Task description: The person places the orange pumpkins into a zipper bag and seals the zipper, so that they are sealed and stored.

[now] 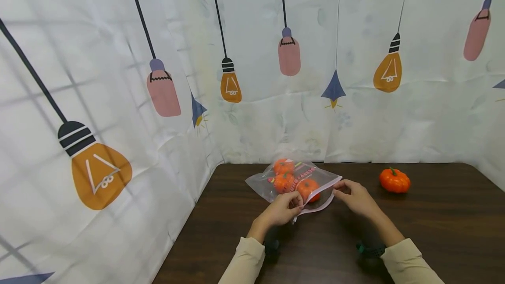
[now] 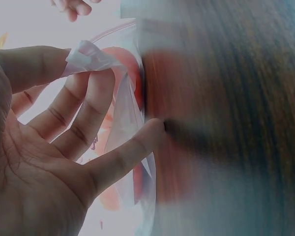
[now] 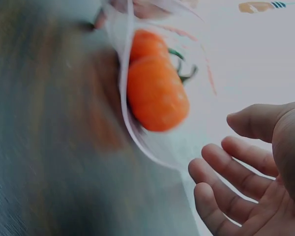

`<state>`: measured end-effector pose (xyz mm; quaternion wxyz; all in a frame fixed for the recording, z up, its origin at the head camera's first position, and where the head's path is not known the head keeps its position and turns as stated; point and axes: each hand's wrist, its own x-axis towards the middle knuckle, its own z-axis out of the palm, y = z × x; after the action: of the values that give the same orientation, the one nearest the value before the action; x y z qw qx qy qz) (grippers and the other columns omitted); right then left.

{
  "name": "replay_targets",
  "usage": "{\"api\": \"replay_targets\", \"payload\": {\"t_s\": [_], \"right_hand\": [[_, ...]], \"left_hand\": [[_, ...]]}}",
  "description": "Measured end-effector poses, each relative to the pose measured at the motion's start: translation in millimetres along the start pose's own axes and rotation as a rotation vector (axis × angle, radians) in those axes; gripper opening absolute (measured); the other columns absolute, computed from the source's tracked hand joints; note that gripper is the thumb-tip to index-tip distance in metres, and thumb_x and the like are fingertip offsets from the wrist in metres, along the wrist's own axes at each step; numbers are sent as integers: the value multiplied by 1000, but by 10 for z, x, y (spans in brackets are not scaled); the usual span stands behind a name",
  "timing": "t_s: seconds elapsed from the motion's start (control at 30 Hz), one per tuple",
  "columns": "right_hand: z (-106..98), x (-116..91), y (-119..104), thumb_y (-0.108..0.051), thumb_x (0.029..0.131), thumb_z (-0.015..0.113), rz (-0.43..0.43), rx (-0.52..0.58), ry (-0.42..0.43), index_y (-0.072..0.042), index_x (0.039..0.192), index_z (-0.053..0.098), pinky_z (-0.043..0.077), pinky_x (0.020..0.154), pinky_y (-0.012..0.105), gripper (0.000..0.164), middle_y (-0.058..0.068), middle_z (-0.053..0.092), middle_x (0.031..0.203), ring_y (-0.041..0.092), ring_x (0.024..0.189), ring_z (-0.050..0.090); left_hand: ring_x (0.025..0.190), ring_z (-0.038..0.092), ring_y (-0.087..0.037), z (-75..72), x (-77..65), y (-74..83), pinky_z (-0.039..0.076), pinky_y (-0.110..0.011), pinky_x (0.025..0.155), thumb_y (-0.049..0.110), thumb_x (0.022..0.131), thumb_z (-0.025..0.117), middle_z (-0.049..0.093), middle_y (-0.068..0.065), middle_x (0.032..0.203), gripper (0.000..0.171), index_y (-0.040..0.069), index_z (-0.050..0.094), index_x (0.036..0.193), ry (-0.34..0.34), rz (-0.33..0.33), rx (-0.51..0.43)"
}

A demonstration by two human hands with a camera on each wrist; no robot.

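A clear zip bag (image 1: 325,179) with pink lettering and a whitish zip edge lies on the table, its mouth parted toward me. Inside it are small orange toy pumpkins (image 1: 283,182), three of them visible in the head view. My left hand (image 1: 282,209) pinches the near left part of the bag's mouth; in the left wrist view the thumb and fingers (image 2: 99,98) grip the plastic edge. At the bag's right corner, my right hand (image 1: 357,197) has its fingers loosely bent and parted from the thumb, with nothing between them in the right wrist view.
Another orange pumpkin (image 1: 395,181) with a green stem sits on the dark wooden table (image 1: 446,218), right of the bag. A white curtain (image 1: 260,122) printed with lamps hangs behind the table and along its left side.
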<state>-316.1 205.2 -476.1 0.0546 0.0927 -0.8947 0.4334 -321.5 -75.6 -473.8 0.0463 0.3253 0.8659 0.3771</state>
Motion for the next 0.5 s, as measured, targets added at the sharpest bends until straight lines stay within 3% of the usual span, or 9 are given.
{"api": "replay_targets", "payload": {"t_s": [0.33,0.5], "right_hand": [[-437,-23,226,-30,102,63,-4,-54,155,-1,123,63,52,74,31,36,19,70,113,26,96,65],[-652,-112,342,-36,103,59,4,-44,279,-1,128,59,50,69,28,44,23,65,122,33,102,63]], "left_hand": [[73,52,-1,-1,2,2,46,-18,67,8,97,66,56,8,81,10,15,61,93,5,-9,-4],[73,51,0,6,6,-2,46,-18,68,8,97,67,57,8,81,11,16,61,92,7,-8,5]]}}
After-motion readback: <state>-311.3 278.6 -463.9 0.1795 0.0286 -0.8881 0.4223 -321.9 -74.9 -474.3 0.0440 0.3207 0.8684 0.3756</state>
